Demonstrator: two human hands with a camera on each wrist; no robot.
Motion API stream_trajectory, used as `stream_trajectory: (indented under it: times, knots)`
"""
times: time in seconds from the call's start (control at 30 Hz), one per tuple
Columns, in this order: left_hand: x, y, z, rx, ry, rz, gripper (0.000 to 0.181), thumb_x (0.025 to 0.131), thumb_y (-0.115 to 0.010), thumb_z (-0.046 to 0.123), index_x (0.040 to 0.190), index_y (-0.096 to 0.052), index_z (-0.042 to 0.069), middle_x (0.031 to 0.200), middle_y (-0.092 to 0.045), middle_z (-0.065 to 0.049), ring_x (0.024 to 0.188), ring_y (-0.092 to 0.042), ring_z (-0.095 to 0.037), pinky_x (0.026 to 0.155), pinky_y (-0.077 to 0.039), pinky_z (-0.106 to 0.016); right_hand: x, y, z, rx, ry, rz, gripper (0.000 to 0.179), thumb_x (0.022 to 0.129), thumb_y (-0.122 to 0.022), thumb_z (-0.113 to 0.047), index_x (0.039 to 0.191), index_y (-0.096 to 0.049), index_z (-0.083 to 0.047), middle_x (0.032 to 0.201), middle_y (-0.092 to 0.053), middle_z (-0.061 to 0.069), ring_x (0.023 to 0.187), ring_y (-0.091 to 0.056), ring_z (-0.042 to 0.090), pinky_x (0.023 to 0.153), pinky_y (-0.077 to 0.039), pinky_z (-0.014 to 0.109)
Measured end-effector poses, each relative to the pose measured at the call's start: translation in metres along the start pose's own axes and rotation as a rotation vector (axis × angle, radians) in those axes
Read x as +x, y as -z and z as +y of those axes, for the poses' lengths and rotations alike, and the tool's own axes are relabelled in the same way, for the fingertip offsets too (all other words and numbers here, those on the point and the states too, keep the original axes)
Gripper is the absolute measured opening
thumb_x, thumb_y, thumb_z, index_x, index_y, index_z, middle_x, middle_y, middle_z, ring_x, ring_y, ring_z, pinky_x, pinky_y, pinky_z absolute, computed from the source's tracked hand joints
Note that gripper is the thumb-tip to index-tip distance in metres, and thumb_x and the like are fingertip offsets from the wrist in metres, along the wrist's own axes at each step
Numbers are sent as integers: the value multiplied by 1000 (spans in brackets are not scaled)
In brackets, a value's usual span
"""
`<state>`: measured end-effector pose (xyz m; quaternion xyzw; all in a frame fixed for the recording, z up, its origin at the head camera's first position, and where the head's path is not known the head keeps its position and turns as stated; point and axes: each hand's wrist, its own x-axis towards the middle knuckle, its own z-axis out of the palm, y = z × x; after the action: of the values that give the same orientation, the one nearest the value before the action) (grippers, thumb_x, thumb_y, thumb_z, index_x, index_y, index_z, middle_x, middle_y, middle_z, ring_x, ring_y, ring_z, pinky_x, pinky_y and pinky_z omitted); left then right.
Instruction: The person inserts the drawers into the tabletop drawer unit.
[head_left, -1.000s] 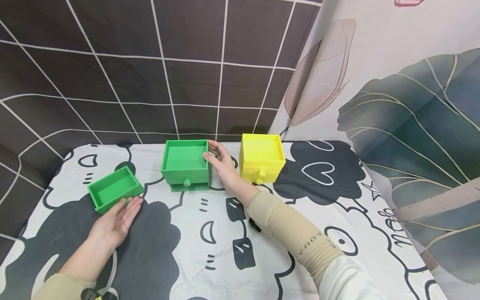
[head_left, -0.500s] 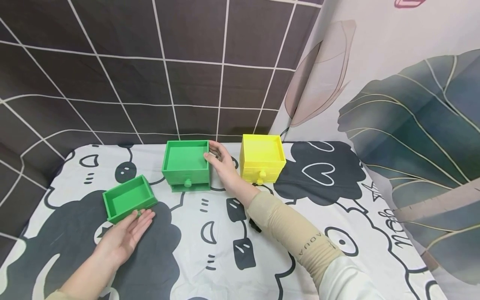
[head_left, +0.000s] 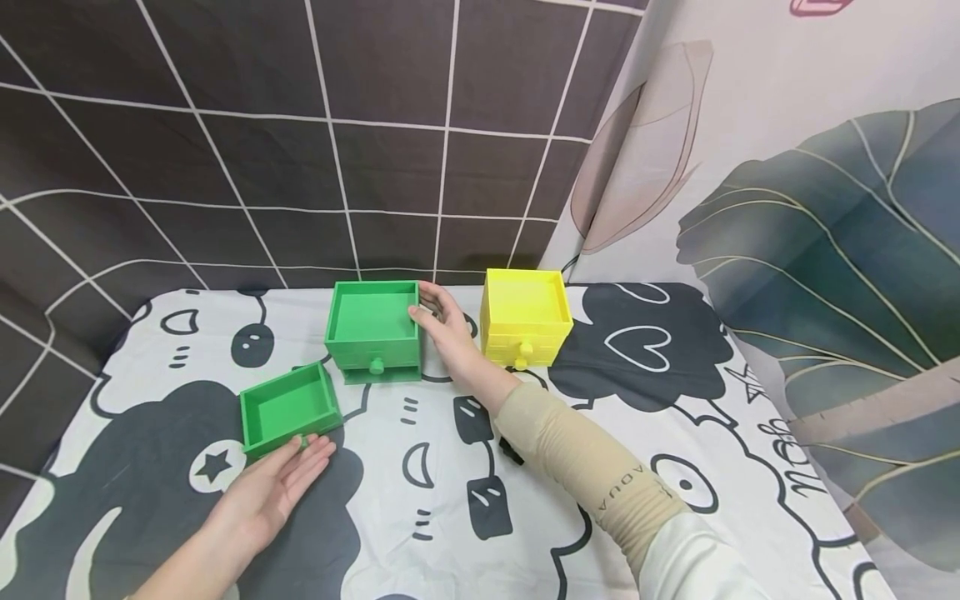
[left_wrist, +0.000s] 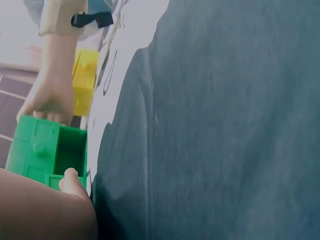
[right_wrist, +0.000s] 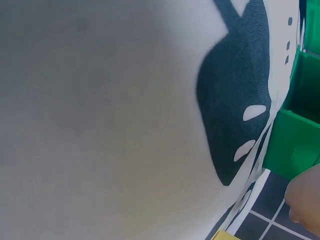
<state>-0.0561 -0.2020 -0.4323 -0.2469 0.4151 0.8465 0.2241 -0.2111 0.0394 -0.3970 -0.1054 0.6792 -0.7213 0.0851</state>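
Note:
A loose green drawer (head_left: pixel 291 410), with nothing inside, is at the left front in the head view. My left hand (head_left: pixel 273 492), palm turned up, pinches its small front knob (head_left: pixel 303 442) between thumb and fingers. Behind it to the right stands a small green drawer cabinet (head_left: pixel 375 312) with a shallow tray top. One drawer with a round knob sits in the cabinet's upper slot; below, the left wrist view shows an open slot (left_wrist: pixel 69 155). My right hand (head_left: pixel 448 332) grips the cabinet's right side, thumb over the rim and fingers along the outer wall.
A yellow drawer cabinet (head_left: pixel 527 317) with two knobs stands right of my right hand. A black-and-white patterned cloth (head_left: pixel 405 533) covers the table. A dark gridded curtain (head_left: pixel 390 167) hangs close behind, and a leaf-print curtain (head_left: pixel 825 250) at the right.
My left hand has brought the green drawer to the right and toward me, turning it slightly on the way. My right hand and both cabinets have stayed in place.

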Motion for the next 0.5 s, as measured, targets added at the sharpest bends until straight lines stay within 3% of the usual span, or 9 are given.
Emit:
stream_trajectory:
  times: [0.1, 0.23, 0.37, 0.5]
  knots:
    - [-1, -4, -4, 20, -4, -4, 18, 100, -47, 23, 111, -49, 9, 101, -69, 0, 99, -66, -10, 102, -46, -25, 5, 2, 10, 7, 1, 4, 50, 94, -54, -15, 141, -37, -6, 144, -41, 10, 134, -37, 21, 114, -33, 34]
    - [-4, -8, -6, 4, -7, -19, 16, 100, -48, 23, 107, -55, 10, 104, -69, -2, 100, -66, -12, 102, -46, -25, 13, 5, 23, 18, 5, 8, 49, 95, -55, -16, 140, -38, -10, 143, -41, 8, 134, -37, 19, 114, -32, 34]
    - [-6, -11, -9, 5, -10, -16, 16, 100, -48, 23, 103, -58, 10, 104, -70, -3, 100, -67, -12, 101, -47, -25, 14, 5, 27, 11, 18, 19, 48, 94, -56, -18, 139, -41, -13, 142, -43, 5, 132, -39, 16, 113, -33, 34]
    - [-9, -14, -11, 33, -9, 3, 19, 100, -48, 24, 110, -52, 8, 103, -70, -2, 100, -66, -11, 100, -47, -25, 14, 4, 28, 4, 24, 30, 46, 93, -57, -20, 137, -43, -16, 139, -46, 1, 130, -41, 14, 112, -35, 34]
